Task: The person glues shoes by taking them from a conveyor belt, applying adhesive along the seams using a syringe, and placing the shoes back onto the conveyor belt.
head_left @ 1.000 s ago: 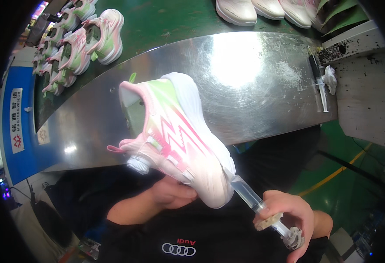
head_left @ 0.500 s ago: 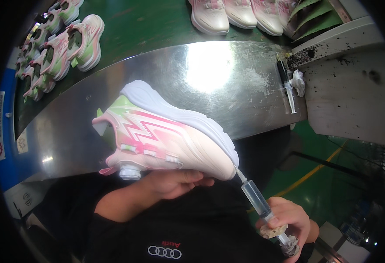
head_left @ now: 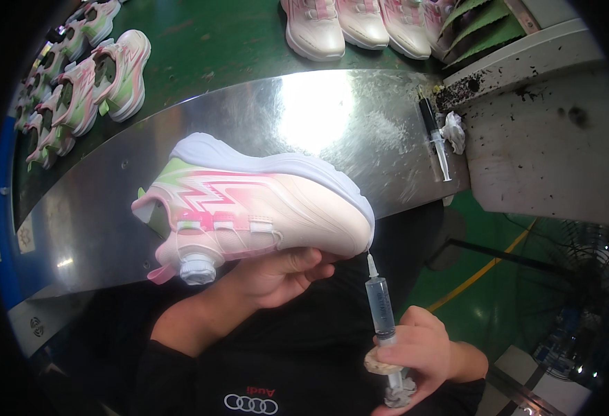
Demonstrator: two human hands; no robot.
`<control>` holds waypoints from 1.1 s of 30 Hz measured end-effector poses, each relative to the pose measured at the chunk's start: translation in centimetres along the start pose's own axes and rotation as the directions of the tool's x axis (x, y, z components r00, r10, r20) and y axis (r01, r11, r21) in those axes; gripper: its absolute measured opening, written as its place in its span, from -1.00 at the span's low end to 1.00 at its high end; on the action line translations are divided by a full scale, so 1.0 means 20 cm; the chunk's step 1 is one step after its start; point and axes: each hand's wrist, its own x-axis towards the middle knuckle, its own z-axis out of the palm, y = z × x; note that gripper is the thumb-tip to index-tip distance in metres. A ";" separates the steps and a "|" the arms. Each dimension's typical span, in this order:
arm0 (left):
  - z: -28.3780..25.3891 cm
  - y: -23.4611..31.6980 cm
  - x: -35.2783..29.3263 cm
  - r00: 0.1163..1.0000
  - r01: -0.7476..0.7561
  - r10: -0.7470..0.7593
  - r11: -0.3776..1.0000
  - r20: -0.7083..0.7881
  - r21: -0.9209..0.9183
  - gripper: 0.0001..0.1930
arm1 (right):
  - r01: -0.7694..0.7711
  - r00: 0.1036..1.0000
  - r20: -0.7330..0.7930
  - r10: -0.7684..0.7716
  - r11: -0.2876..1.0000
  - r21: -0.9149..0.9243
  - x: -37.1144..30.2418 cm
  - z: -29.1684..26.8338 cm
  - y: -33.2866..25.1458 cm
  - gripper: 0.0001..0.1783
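A pink, cream and light green sneaker [head_left: 263, 201] with a thick white sole and a white dial lies on its side in the air, sole facing away from me. My left hand [head_left: 277, 276] grips it from below, near the laces and toe; some fingers are hidden behind it. In my right hand [head_left: 415, 350] is a clear syringe [head_left: 381, 308] with pale liquid, its plunger end wrapped in whitish material. The syringe's needle tip points up at the seam between upper and sole at the toe, touching or very close to it.
A curved metal plate [head_left: 235, 111] edges the green table [head_left: 207, 35]. Finished-looking sneakers stand in a row [head_left: 367, 24] at the back and in a cluster [head_left: 76, 90] at the left. A black-and-clear syringe [head_left: 435, 139] and crumpled white tissue [head_left: 453, 132] lie at the right by a stained metal box [head_left: 540, 132].
My right hand and the syringe have swung left, and the syringe stands more upright. The tip has shifted along the toe seam. The sneaker has tilted slightly, its toe rising.
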 end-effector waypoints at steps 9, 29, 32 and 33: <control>0.01 -0.02 0.02 0.999 -0.030 0.030 1.000 0.030 0.009 -0.58 | -0.021 0.999 -0.040 0.008 0.937 -0.349 -0.03 0.12 0.07 -0.42; 0.07 0.00 0.01 0.999 -0.032 0.032 0.999 0.021 0.000 -0.66 | 0.043 0.997 -0.028 -0.066 0.864 -0.501 -0.05 0.19 0.12 -0.46; 0.04 -0.02 0.01 0.999 -0.038 0.038 0.999 0.029 0.015 -0.60 | 0.073 0.997 0.000 -0.084 0.867 -0.493 -0.05 0.17 0.10 -0.47; 0.03 -0.02 0.00 0.998 -0.037 0.036 0.999 0.046 0.024 -0.54 | 0.077 0.996 -0.002 -0.089 0.867 -0.492 -0.05 0.17 0.10 -0.47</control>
